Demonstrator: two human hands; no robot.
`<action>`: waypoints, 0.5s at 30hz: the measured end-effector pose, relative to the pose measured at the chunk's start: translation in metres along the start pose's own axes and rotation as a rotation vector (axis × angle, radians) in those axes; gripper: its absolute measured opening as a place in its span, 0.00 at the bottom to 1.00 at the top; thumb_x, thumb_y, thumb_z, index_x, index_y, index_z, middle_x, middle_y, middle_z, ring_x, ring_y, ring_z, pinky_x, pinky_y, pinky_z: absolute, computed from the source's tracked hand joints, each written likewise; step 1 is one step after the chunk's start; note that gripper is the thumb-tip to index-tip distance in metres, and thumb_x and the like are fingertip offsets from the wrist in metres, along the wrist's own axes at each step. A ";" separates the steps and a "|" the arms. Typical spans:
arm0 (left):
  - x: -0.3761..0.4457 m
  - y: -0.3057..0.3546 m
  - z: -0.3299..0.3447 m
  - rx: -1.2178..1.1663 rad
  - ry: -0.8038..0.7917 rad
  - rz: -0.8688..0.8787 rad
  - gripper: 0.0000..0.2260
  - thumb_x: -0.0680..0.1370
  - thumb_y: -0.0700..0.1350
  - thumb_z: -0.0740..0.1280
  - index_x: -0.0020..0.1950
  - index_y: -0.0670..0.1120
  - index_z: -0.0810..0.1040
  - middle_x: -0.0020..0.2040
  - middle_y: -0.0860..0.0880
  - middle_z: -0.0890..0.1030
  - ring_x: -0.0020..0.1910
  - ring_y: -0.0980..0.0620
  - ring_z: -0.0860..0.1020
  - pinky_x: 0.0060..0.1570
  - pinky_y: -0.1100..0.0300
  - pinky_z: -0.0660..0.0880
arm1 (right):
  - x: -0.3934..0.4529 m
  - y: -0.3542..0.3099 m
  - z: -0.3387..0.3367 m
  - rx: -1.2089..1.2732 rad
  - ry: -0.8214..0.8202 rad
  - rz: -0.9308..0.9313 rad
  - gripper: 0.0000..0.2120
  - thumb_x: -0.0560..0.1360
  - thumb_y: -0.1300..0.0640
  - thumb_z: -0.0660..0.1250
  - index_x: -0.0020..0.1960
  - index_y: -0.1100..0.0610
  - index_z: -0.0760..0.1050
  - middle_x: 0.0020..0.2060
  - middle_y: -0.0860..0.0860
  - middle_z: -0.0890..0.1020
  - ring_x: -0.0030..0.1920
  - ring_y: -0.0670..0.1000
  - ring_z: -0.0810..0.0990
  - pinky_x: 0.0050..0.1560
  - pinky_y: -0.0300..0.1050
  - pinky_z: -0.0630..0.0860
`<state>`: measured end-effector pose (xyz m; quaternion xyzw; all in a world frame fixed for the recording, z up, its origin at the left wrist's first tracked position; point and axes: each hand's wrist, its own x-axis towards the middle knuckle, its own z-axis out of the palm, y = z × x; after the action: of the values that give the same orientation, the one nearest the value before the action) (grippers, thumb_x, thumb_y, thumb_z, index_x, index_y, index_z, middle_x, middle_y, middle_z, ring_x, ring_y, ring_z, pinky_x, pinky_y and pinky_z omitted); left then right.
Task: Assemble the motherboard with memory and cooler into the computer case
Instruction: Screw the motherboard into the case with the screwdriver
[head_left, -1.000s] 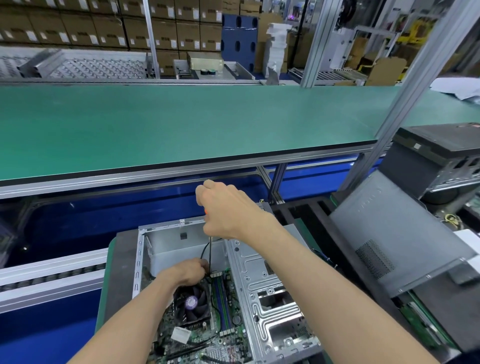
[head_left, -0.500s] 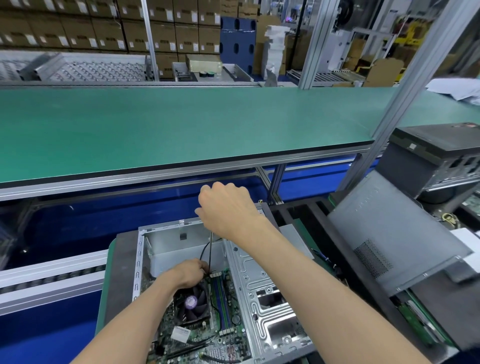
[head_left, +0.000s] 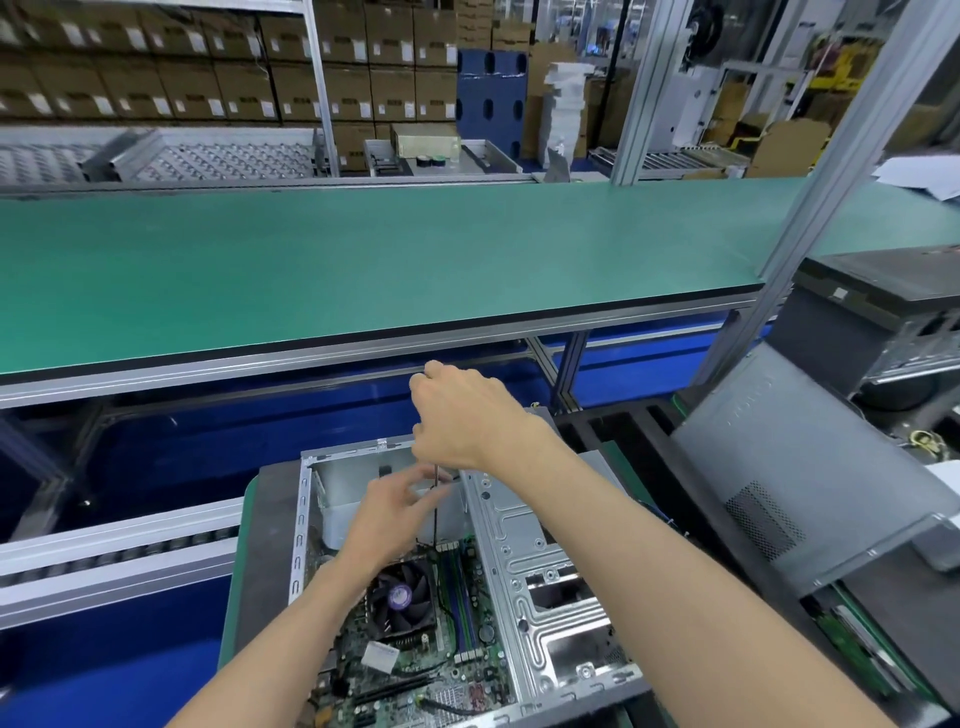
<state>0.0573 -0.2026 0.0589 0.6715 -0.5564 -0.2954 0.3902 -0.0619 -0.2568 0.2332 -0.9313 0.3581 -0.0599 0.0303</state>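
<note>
At the lower centre of the frame, the green printed-circuit motherboard lay flat inside the open, bare sheet-steel computer case. Its black finned cooler with round fan and its upright memory sticks in their slots were already fitted. The case rested on a dark grey pallet with a green edge.

Handling judgement: the board appeared thin, stiff and fragile, best held by its bare edges and never by the cooler or the memory. The case looked rigid and fairly heavy, with stamped ribs, punched openings and likely sharp folded rims. It should be taken by its outer walls.

Above the board, the left hand was spread, with fingers relaxed and extended toward a thin dark screwdriver shaft. Whether the fingers touched the shaft could not be determined. The right hand was curled around the top of that tool, whose handle was hidden in the fist. The shaft stood nearly upright, its tip near the board's far edge beside the memory slots.

At right, a grey perforated steel side panel leaned tilted. Beyond, across mid-frame, ran a long matte green worktop. Brown cardboard cartons were stacked at the upper left.
</note>
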 end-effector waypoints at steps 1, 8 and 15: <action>0.001 0.007 -0.002 -0.009 0.051 0.025 0.04 0.78 0.54 0.69 0.48 0.63 0.82 0.24 0.55 0.75 0.21 0.52 0.65 0.24 0.61 0.64 | 0.000 -0.001 0.000 0.050 -0.019 -0.019 0.07 0.74 0.57 0.65 0.48 0.58 0.69 0.45 0.52 0.71 0.41 0.57 0.71 0.37 0.49 0.64; 0.002 0.019 0.000 0.092 0.086 -0.002 0.07 0.80 0.48 0.68 0.50 0.51 0.86 0.35 0.51 0.84 0.34 0.48 0.78 0.39 0.55 0.73 | -0.006 -0.008 0.005 -0.170 0.134 0.045 0.10 0.81 0.50 0.61 0.47 0.56 0.68 0.37 0.50 0.67 0.40 0.57 0.72 0.36 0.47 0.62; 0.002 0.018 0.001 0.163 0.046 -0.019 0.09 0.81 0.47 0.67 0.43 0.53 0.83 0.34 0.59 0.82 0.39 0.47 0.80 0.41 0.53 0.74 | -0.012 -0.001 -0.001 -0.102 0.066 -0.015 0.08 0.81 0.53 0.61 0.52 0.59 0.70 0.44 0.53 0.73 0.42 0.58 0.74 0.38 0.49 0.64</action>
<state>0.0476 -0.2061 0.0736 0.7128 -0.5631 -0.2371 0.3443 -0.0702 -0.2479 0.2336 -0.9317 0.3547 -0.0725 -0.0297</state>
